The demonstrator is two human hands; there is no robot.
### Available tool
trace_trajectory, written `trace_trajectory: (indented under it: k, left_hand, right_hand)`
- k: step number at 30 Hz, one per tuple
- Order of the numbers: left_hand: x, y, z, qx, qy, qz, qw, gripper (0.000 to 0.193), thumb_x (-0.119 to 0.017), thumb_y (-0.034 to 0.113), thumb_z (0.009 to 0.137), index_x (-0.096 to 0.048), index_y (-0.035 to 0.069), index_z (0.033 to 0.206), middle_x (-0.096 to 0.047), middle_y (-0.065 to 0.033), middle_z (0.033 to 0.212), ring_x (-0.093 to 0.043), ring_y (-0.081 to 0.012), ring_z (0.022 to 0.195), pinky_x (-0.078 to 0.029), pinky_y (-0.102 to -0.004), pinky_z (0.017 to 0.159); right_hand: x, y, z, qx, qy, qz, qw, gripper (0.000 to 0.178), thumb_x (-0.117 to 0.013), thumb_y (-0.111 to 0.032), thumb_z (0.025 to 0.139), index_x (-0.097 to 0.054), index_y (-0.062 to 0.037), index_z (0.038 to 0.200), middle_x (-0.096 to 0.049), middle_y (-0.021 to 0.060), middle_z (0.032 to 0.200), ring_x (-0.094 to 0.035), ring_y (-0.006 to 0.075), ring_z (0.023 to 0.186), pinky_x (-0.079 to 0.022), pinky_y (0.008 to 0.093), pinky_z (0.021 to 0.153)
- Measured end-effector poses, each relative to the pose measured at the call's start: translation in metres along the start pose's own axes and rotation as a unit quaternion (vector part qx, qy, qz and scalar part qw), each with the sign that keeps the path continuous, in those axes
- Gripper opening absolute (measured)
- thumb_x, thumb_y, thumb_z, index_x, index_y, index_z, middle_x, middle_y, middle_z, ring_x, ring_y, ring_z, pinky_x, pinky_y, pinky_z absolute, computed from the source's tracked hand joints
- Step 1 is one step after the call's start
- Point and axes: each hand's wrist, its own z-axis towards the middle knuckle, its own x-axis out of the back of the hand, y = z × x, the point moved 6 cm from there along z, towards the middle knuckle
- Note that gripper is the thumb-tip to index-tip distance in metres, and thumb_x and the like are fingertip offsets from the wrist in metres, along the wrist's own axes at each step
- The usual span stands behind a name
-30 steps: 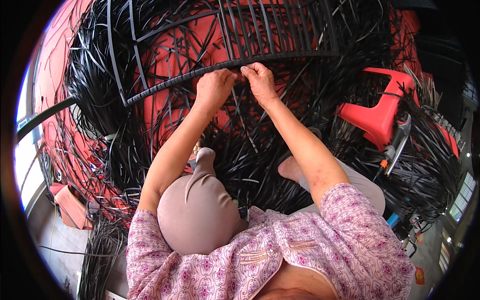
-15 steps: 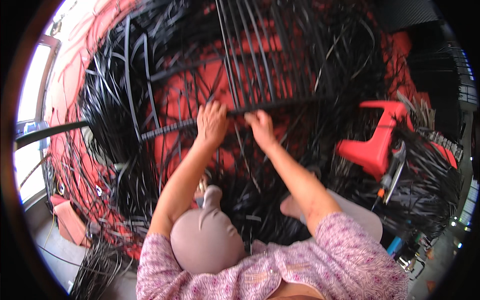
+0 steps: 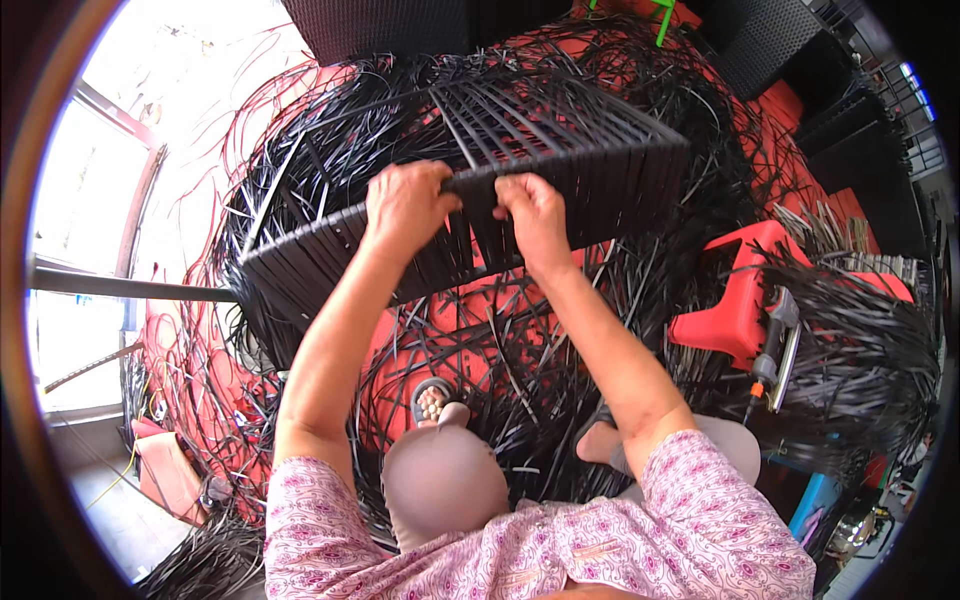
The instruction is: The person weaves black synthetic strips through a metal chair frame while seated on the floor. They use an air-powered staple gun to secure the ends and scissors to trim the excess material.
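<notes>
A long black frame [image 3: 330,265] crosses in front of me, its near side wrapped in closely laid flat black strips. More strips run from its upper rail to the far side, spaced apart like bars. My left hand [image 3: 408,208] curls over this rail left of the middle, fingers closed on it. A short way to the right, my right hand [image 3: 536,218] grips the same rail, with its fingers bent and pressed together. Whether a single strip is pinched in the right fingers I cannot make out. Loose black strips [image 3: 470,370] lie below and around the frame.
A red plastic stool [image 3: 735,300] stands at the right, with a grey tool with an orange tip [image 3: 768,345] beside it. Bundled black strips [image 3: 850,370] lie farther right. Dark woven panels [image 3: 380,28] stand at the back. A dark bar [image 3: 140,288] juts in from the left.
The frame has tipped, so its strip-wrapped near side now shows. Both hands have stayed at the rail and risen slightly with it. The view has shifted, revealing more at the back.
</notes>
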Motion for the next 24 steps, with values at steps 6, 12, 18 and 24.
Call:
trace_trajectory:
  k: [6,12,18,24]
  left_hand:
    - [0.105,0.055,-0.004,0.066,-0.105,0.007,0.992,0.044,-0.078,0.038,0.068,-0.075,0.011,0.102,-0.071,-0.0164,0.087,-0.069,-0.0337,0.088,-0.052,-0.0428,0.080]
    - [0.110,0.061,-0.061,0.114,-0.148,-0.073,0.980,0.044,-0.083,0.033,0.062,-0.077,0.012,0.100,-0.072,-0.0141,0.088,-0.069,-0.0308,0.089,-0.052,-0.0391,0.080]
    - [0.078,0.043,-0.098,0.133,-0.126,-0.233,0.955,0.038,-0.079,0.017,0.065,-0.075,0.011,0.103,-0.072,-0.0066,0.079,-0.065,-0.0138,0.070,-0.049,-0.0295,0.068]
    - [0.084,0.028,-0.079,0.133,-0.129,-0.169,0.968,0.047,-0.083,0.031,0.059,-0.077,0.019,0.104,-0.075,-0.0066,0.093,-0.070,-0.0244,0.089,-0.053,-0.0351,0.080]
  right_hand:
    - [-0.008,-0.115,-0.043,-0.080,-0.014,0.011,0.997,0.018,-0.069,-0.021,0.092,-0.066,-0.0047,0.085,-0.063,-0.0004,0.076,-0.060,0.0096,0.063,-0.044,0.0236,0.058]
    - [-0.009,-0.123,-0.109,-0.145,0.000,0.018,0.989,0.016,-0.068,-0.013,0.091,-0.065,0.0000,0.082,-0.063,0.0032,0.077,-0.058,0.0102,0.067,-0.053,0.0262,0.061]
    - [-0.013,-0.099,-0.122,-0.158,0.005,0.012,0.987,0.016,-0.070,-0.013,0.089,-0.065,-0.0005,0.079,-0.063,0.0028,0.074,-0.058,0.0107,0.065,-0.052,0.0266,0.060]
    - [-0.022,-0.098,-0.103,-0.126,0.009,-0.001,0.992,0.018,-0.070,-0.015,0.089,-0.066,-0.0001,0.079,-0.063,0.0033,0.075,-0.058,0.0110,0.064,-0.052,0.0265,0.060]
